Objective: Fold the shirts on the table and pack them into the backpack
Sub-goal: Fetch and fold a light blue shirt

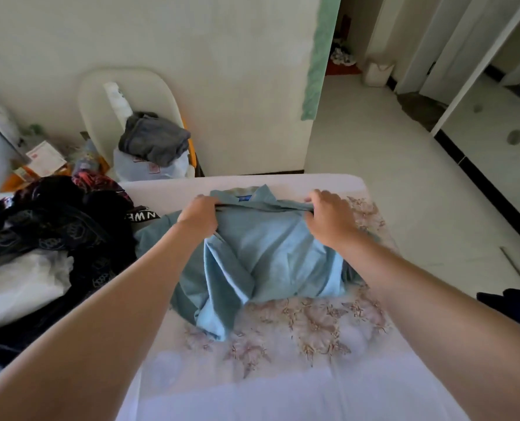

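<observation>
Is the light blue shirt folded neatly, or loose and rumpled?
Mid-fold, not neat: the light blue shirt lies doubled and rumpled, while the left hand and right hand grip its collar edge.

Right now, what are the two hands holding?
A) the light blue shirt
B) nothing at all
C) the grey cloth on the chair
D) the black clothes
A: the left hand and the right hand each grip the far folded edge of the light blue shirt, which lies on the table.
</observation>
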Tool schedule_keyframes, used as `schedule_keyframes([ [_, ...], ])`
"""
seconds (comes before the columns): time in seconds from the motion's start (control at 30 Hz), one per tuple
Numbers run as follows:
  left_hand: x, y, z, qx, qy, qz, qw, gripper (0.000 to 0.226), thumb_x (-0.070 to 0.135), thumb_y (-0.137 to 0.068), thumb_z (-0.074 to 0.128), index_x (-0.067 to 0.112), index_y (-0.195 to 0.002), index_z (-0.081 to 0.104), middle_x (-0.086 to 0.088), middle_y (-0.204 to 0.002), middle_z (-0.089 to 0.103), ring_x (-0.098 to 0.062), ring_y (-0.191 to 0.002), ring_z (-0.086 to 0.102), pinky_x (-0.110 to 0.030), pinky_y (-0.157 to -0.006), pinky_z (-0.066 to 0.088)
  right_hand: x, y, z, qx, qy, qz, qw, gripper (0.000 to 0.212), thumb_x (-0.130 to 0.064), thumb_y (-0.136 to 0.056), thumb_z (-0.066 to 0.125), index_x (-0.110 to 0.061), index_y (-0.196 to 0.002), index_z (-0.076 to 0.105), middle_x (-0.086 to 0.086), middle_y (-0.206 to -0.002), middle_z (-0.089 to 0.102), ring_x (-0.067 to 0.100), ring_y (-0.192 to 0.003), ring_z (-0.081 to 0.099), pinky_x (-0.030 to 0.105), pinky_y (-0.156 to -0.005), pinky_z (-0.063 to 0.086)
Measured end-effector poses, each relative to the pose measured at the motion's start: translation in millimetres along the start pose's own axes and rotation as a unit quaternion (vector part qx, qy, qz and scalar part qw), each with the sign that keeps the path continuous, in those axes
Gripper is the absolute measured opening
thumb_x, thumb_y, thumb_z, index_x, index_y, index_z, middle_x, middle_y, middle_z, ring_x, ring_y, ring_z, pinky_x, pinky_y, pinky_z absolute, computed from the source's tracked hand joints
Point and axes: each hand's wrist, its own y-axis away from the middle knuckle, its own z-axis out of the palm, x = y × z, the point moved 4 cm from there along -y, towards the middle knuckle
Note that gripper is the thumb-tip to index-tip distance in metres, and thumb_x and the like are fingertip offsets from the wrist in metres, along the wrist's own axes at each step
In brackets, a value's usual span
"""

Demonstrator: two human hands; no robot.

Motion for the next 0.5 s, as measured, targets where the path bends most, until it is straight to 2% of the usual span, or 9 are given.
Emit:
schedule_keyframes([
  [0.07,0.0,-7.1,4.2,0.080,0.052,-0.028,0.995,0.053,0.002,-0.087,0.055,0.019,-0.138,0.049,-0.012,-0.130,0.049,-0.033,-0.118,0.048,-0.042,-0.098,0.044,0.4,-16.0,12.9,0.030,0.043,-0.009,0.999,0.048,-0.027,-0.092,0.059,-0.012,-0.135,0.046,0.014,-0.129,0.051,0.034,-0.118,0.048,0.045,-0.097,0.038],
  [0.13,8.7,0.1,26.1,0.112,0.094,0.015,0.989,0.049,0.007,-0.088,0.055,0.022,-0.135,0.052,-0.008,-0.129,0.050,-0.030,-0.120,0.047,-0.042,-0.101,0.041,-6.3,-11.5,35.3,0.016,0.047,-0.041,0.998,0.053,-0.024,-0.089,0.062,-0.012,-0.138,0.047,0.016,-0.137,0.045,0.036,-0.128,0.042,0.048,-0.105,0.033],
  [0.2,18.3,16.1,61.2,0.092,0.140,0.084,0.982,0.038,0.008,-0.087,0.055,0.021,-0.121,0.064,-0.006,-0.120,0.056,-0.029,-0.117,0.050,-0.041,-0.101,0.042,-14.7,11.3,65.6,-0.018,0.020,-0.094,0.995,0.050,-0.018,-0.085,0.061,-0.014,-0.135,0.054,0.015,-0.138,0.046,0.036,-0.130,0.044,0.049,-0.107,0.033],
  [0.27,18.6,38.4,95.5,0.063,0.119,0.127,0.983,0.025,0.022,-0.083,0.066,0.026,-0.107,0.069,-0.001,-0.113,0.056,-0.026,-0.112,0.052,-0.043,-0.097,0.044,-23.6,41.2,97.0,-0.072,-0.012,-0.144,0.987,0.051,-0.020,-0.082,0.062,-0.016,-0.133,0.058,0.013,-0.140,0.047,0.034,-0.133,0.044,0.047,-0.110,0.033],
  [0.3,15.4,51.2,112.1,0.049,0.094,0.132,0.986,0.030,0.036,-0.079,0.071,0.029,-0.107,0.068,0.003,-0.117,0.053,-0.023,-0.114,0.049,-0.043,-0.098,0.043,-28.2,55.3,110.4,-0.103,-0.022,-0.162,0.981,0.053,-0.022,-0.082,0.062,-0.017,-0.134,0.057,0.012,-0.144,0.044,0.033,-0.137,0.041,0.045,-0.113,0.031],
  [0.4,-0.4,91.7,143.8,0.025,0.018,0.121,0.992,0.076,0.076,-0.063,0.063,0.037,-0.128,0.054,0.004,-0.132,0.040,-0.022,-0.123,0.037,-0.042,-0.104,0.038,-45.0,86.2,142.9,-0.165,-0.017,-0.203,0.965,0.072,-0.037,-0.083,0.062,-0.014,-0.148,0.042,0.011,-0.162,0.023,0.029,-0.151,0.018,0.044,-0.123,0.011],
  [0.43,-8.2,101.8,150.3,0.029,0.001,0.111,0.993,0.084,0.076,-0.062,0.061,0.037,-0.135,0.049,0.001,-0.135,0.039,-0.024,-0.124,0.036,-0.044,-0.104,0.038,-51.7,91.0,149.2,-0.164,0.005,-0.220,0.962,0.077,-0.037,-0.084,0.064,-0.014,-0.152,0.037,0.011,-0.164,0.018,0.029,-0.152,0.014,0.044,-0.122,0.009],
  [0.47,-18.4,110.4,154.5,0.046,-0.001,0.093,0.995,0.084,0.068,-0.064,0.064,0.036,-0.139,0.045,-0.001,-0.136,0.039,-0.026,-0.124,0.037,-0.046,-0.102,0.041,-59.5,94.0,152.3,-0.157,0.022,-0.229,0.960,0.078,-0.029,-0.083,0.068,-0.013,-0.153,0.036,0.013,-0.164,0.019,0.030,-0.151,0.018,0.045,-0.122,0.014],
  [0.5,-29.7,115.6,156.6,0.061,0.014,0.065,0.996,0.080,0.054,-0.070,0.069,0.033,-0.142,0.042,-0.003,-0.135,0.041,-0.027,-0.122,0.039,-0.046,-0.100,0.044,-66.2,94.5,152.5,-0.145,0.030,-0.226,0.963,0.075,-0.015,-0.083,0.070,-0.013,-0.151,0.039,0.016,-0.161,0.026,0.033,-0.147,0.028,0.045,-0.119,0.025],
])
